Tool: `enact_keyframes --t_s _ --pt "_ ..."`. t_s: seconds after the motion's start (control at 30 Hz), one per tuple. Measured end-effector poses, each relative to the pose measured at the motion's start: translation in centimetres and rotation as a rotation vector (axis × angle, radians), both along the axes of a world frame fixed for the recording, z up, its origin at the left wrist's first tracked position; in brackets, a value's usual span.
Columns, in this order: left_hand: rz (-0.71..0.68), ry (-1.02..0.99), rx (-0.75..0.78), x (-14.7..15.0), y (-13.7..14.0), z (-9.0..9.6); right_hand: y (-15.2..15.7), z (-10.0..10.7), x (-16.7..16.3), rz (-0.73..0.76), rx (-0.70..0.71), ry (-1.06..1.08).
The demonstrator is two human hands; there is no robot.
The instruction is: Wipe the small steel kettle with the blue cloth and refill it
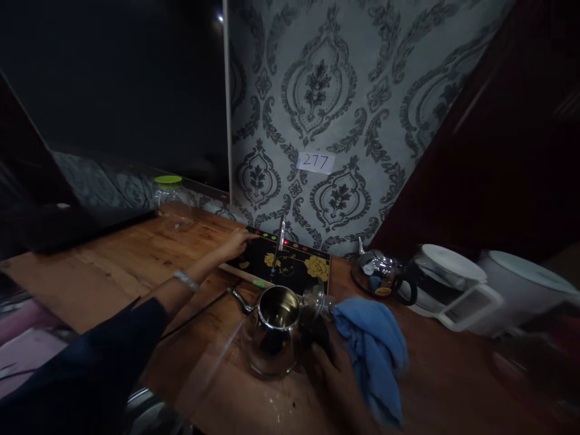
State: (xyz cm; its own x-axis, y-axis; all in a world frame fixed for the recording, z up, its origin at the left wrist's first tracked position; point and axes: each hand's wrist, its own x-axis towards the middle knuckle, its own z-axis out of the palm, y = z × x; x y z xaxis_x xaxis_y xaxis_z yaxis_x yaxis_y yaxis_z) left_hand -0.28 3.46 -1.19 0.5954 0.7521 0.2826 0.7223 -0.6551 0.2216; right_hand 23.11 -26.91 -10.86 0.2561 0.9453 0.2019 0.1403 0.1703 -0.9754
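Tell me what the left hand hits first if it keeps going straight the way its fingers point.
The left hand already rests on the black stove top, fingers aimed along its row of lights. Straight on, it would probably meet the thin metal spout first, though depth is unclear.

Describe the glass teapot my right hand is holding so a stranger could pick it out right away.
On the wooden table, look just in front of the black tea tray with yellow flowers. The glass teapot stands there, right hand at its handle beside a blue cloth. Unlike the second teapot further right, its lid is open, showing a steel infuser.
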Motion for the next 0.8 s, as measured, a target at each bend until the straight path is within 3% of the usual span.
enact_keyframes --t_s 0.1,0.33,0.8 --pt "0.07 0.164 0.061 2.4 2.7 0.1 0.1 -0.8 0.2 0.018 0.006 -0.028" --pt "0.081 0.255 0.076 4.7 6.0 -0.7 0.5 -2.7 1.1 0.061 0.05 -0.042" --pt "0.027 0.285 0.028 6.4 8.4 -1.9 0.0 -1.6 0.4 0.006 -0.039 -0.007"
